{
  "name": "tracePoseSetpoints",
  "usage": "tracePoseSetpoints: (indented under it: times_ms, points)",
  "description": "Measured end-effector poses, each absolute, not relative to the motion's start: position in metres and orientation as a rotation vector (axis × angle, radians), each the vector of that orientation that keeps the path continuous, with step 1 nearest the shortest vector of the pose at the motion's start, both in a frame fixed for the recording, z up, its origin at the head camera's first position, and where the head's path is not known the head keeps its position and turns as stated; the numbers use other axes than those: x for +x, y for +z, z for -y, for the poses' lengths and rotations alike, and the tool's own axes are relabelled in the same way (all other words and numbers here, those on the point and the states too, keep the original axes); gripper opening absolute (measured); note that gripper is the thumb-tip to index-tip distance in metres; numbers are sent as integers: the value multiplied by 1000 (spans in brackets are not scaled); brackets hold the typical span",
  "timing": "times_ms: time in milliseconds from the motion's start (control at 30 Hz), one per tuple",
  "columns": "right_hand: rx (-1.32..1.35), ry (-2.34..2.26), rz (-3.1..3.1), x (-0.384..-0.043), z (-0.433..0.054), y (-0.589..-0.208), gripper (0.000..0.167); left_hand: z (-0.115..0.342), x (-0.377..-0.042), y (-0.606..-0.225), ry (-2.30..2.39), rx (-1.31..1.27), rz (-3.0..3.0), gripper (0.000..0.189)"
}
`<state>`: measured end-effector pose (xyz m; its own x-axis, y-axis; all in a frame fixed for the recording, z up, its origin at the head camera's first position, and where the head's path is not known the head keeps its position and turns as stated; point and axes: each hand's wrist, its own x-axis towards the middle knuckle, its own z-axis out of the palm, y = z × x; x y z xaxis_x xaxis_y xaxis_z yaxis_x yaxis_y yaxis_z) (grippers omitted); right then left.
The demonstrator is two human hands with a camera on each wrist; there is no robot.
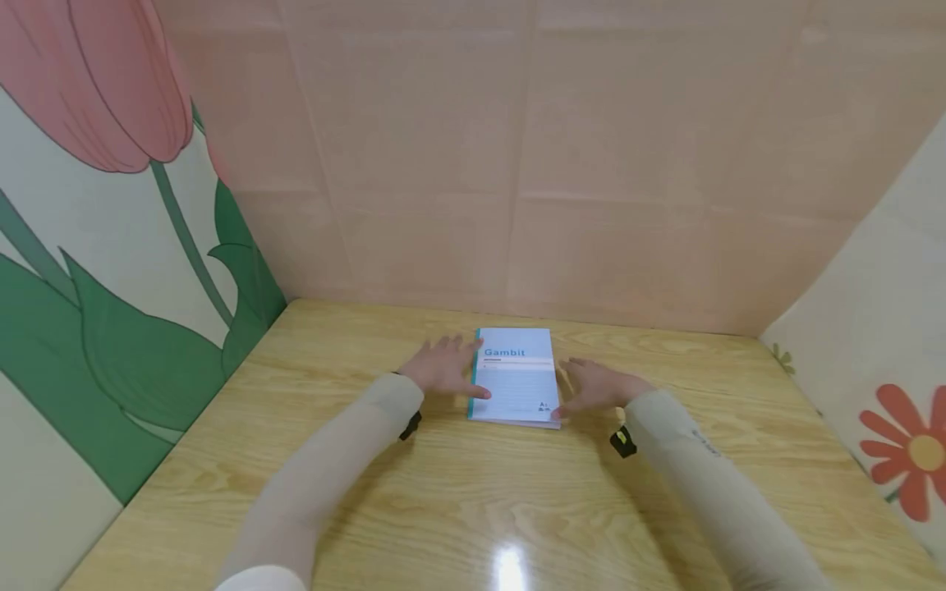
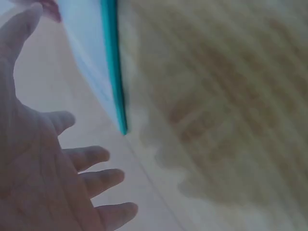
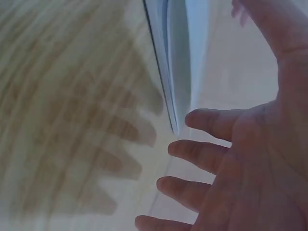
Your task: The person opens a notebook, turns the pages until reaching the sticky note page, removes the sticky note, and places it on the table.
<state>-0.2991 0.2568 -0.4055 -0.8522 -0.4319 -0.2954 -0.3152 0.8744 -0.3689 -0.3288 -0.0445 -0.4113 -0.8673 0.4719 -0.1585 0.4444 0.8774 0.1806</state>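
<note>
Head view: a white, teal-spined paper notebook (image 1: 519,388) lettered "Gambit" pointed lengthwise away; left fingers (image 2: 103,181) and right fingers (image 3: 199,155) were spread, released.

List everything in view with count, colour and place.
Notebook: one, white-blue with teal spine, on the table.
Table: one, yellowish wood grain, spanning the foreground.
Back wall: one, pinkish beige, beyond the table.
Tulip bloom: one, pink, left wall.
Leaves: several, green, left wall.
Large flower: one, orange-red, yellow-centred, right wall.
Small flower: one, greenish, right wall.
Wrist devices: two, black, one per wrist.
Sleeves: two, beige, on the forearms.
Left hand: one, bare, at the notebook's spine side.
Right hand: one, bare, at its opposite side.
</note>
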Motion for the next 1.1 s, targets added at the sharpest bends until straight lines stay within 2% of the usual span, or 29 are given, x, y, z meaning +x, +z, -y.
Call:
tracePoseSetpoints:
  times_ms: [233, 567, 1100]
  points:
    - [-523, -353, -2654, -296, -253, -412, 121, 45, -319, -416, 155, 654, -2745, 109]
    - [-534, -330, -2637, -296, -249, -415, 116, 44, -317, -422, 144, 608, -2719, 116]
    - [-506, -333, -2608, -300, -250, -422, 116, 43, -319, -427, 126, 609, -2712, 114]
